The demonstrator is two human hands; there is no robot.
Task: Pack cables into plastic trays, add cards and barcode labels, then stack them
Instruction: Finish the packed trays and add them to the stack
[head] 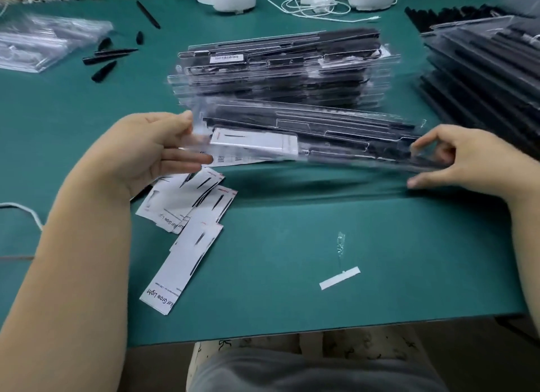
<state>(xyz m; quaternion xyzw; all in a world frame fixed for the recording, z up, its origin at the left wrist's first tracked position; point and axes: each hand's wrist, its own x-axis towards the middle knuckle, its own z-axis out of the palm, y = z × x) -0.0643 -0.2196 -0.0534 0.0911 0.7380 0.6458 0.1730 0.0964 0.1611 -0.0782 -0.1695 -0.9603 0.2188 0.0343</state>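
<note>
Head view: motion blur smears the clear plastic tray [336,140] that both hands hold above the green table [292,260], so its edges and its contents are hard to read. Dark long pieces lie along its length, but whether they are cables cannot be told. A white card [254,143] sits in its left part, and a strip with barcode print [233,159] shows at its lower left edge. The left hand [157,154] grips the tray's left end, thumb on top and fingers stretched along beneath it; the clear plastic partly veils the fingertips. The right hand [464,160] pinches the right end, thumb and forefinger curled round the rim, the other fingers extended under it.

Just behind the held tray stands a stack of filled trays [280,67], the top one bearing a small white label [228,58]; the lower layers blur together and cannot be counted. A second pile of trays [482,70] at the far right is cut off by the frame edge. Loose printed cards [187,213] lie fanned out below the left hand, partly hidden by the wrist. At the far left is a heap of empty clear trays [43,43], with small black parts [108,55] beside it. A white paper strip [340,277] lies on the near table. White cables [315,7] and white devices, cropped, line the top edge.
</note>
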